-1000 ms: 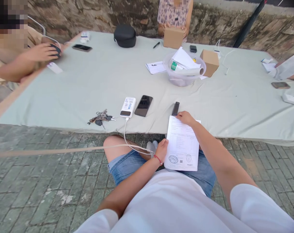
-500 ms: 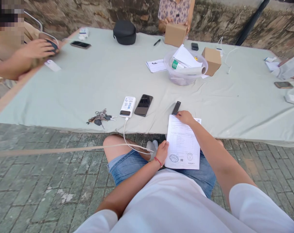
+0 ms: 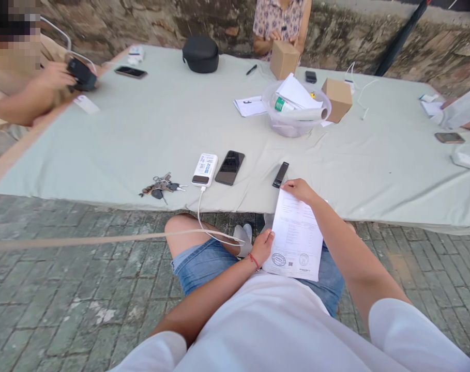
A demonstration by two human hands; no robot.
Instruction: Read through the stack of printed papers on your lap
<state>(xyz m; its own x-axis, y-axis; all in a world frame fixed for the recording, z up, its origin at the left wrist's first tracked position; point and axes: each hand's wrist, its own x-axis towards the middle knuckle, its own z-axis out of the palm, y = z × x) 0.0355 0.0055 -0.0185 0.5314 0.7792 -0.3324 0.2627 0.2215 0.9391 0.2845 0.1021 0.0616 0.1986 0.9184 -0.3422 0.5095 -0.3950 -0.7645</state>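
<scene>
A printed paper sheet (image 3: 296, 237) with two round stamps near its bottom lies tilted over my lap. My left hand (image 3: 263, 245) grips its lower left edge. My right hand (image 3: 300, 189) pinches its top edge, right beside a small black stick-shaped device (image 3: 280, 174) on the grey-green table cover (image 3: 149, 134). A white power bank (image 3: 205, 170) and a black phone (image 3: 229, 167) lie to the left, with a white cable (image 3: 211, 227) running down to my knee. A bunch of keys (image 3: 161, 187) lies near the table's front edge.
A clear bowl (image 3: 294, 111) holds papers and a roll. Two cardboard boxes (image 3: 337, 97) stand at the back; a person opposite handles one (image 3: 283, 58). At the left another person holds a black object (image 3: 81, 75). A black case (image 3: 200, 53), pen and phones lie about.
The sheet has tilted clockwise and my left hand has shifted slightly along its lower edge. The person at the left lifted a black object. The far person turned the box.
</scene>
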